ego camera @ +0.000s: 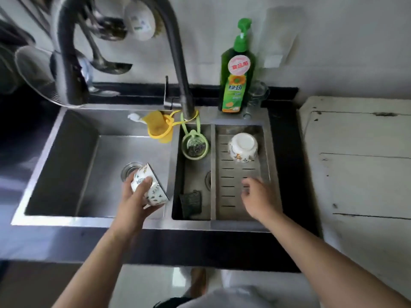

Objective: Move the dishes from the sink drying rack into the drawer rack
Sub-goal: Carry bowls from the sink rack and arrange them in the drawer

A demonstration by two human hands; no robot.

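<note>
We see the left hand (133,197) fingers clamped around a patterned bowl (149,187). The right hand (258,196) fingers are spread apart over the drying rack (231,181); beyond them sits an upturned bowl (242,145).

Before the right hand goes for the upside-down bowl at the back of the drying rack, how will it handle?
The bowl looks like glazed ceramic, so probably rigid, breakable and fairly heavy for its size. It sits rim-down on the slotted drying rack, so it should be stable and slide rather than roll. The smooth glaze may be slippery if wet. The right hand hovers short of it.
</note>
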